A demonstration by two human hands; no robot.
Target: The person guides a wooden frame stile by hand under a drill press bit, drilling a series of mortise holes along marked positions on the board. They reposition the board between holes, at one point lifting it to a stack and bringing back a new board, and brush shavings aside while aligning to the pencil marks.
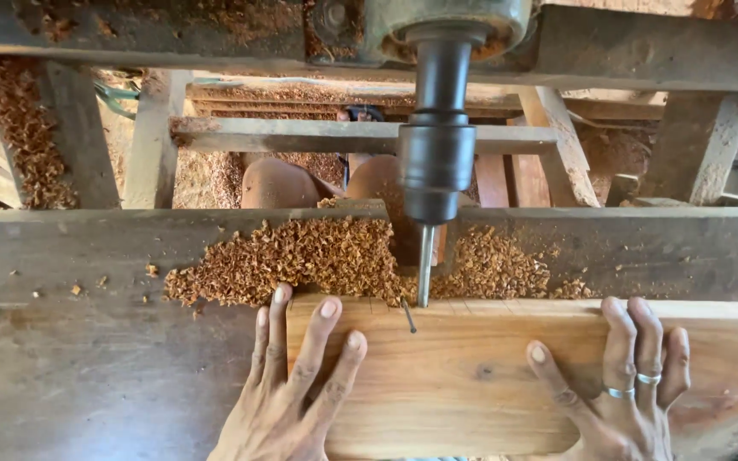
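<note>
A light brown wooden board (pixel 463 376) lies flat on a grey, worn machine table (pixel 79 358). My left hand (pixel 288 384) presses flat on the board's left end, fingers spread. My right hand (pixel 625 384), with two rings, lies flat on the board further right. A steel drill bit (pixel 424 265) held in a dark chuck (pixel 436 166) points at the board's far edge between my hands, its tip at or just inside the wood. A small dark mark or nail (pixel 408 318) sits on the board just left of the bit.
A heap of reddish-brown wood shavings (pixel 318 256) lies on the table behind the board. The machine's head (pixel 437 26) and wooden frame beams (pixel 318 135) span the top. Below the table my bare knees (pixel 279 183) show above a shavings-covered floor.
</note>
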